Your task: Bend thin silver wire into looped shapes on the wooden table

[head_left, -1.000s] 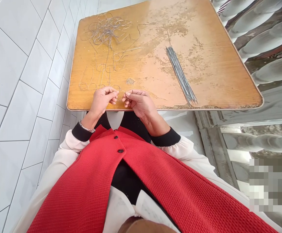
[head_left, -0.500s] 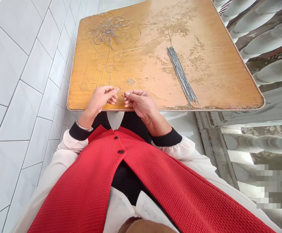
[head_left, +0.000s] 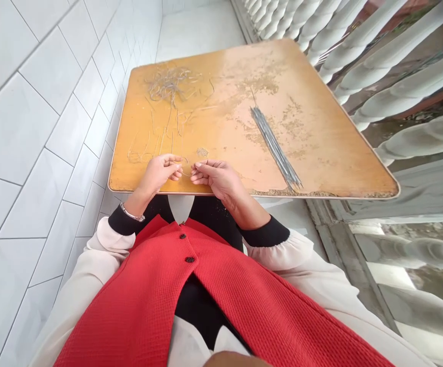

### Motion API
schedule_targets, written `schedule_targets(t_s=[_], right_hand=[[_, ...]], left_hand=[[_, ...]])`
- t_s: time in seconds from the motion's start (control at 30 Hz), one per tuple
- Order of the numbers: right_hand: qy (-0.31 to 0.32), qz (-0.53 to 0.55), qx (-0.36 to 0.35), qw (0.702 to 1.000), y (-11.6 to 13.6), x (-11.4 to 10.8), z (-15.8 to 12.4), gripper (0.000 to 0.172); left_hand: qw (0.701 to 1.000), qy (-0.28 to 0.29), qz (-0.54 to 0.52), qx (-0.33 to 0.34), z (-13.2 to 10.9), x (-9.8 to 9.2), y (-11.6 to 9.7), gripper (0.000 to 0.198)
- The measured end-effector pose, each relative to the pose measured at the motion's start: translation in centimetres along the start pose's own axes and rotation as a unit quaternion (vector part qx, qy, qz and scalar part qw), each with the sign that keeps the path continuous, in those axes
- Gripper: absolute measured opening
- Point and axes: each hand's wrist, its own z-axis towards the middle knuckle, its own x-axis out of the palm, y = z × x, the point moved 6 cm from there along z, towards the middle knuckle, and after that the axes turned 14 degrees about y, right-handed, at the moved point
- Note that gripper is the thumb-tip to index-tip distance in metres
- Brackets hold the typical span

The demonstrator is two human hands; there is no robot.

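Note:
Between my two hands, just over the table's near edge, a thin curved wire [head_left: 186, 175] is held. My left hand [head_left: 161, 172] pinches one end of it between thumb and fingers. The other end is in a pinch of my right hand [head_left: 216, 176], a short distance to the right. Just beyond my fingers lies a small pile of tiny pieces [head_left: 202, 152], too small to make out. Several bent wires [head_left: 143, 148] lie beyond my left hand. Farther right, a bundle of straight grey wires [head_left: 275, 148] rests slantwise on the table.
A tangle of loose wire [head_left: 170, 84] sits at the far left of the worn wooden table [head_left: 221, 127]. White tiled wall [head_left: 53, 127] runs along the left side. A white balustrade [head_left: 378, 66] stands on the right.
The view has tilted, so the table and hands appear lower. My hands stay close together with the wire between them.

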Motion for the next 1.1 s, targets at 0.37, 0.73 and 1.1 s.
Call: schedule_targets(t_s=[0.37,0.73,1.1], right_hand=[[-0.074,-0.186,0.060,0.978,3.5,-2.9,3.1,0.024],[-0.031,-0.553,0.025,0.832,3.4,-2.5,2.8,0.028],[-0.069,-0.672,-0.046,0.736,4.2,-2.0,1.9,0.032]], left_hand=[[0.995,-0.077,0.060,0.019,0.4,-3.2,1.2,0.012],[0.926,-0.082,0.334,0.153,0.8,-2.3,1.5,0.017],[0.796,0.021,0.587,0.147,0.3,0.7,1.0,0.036]])
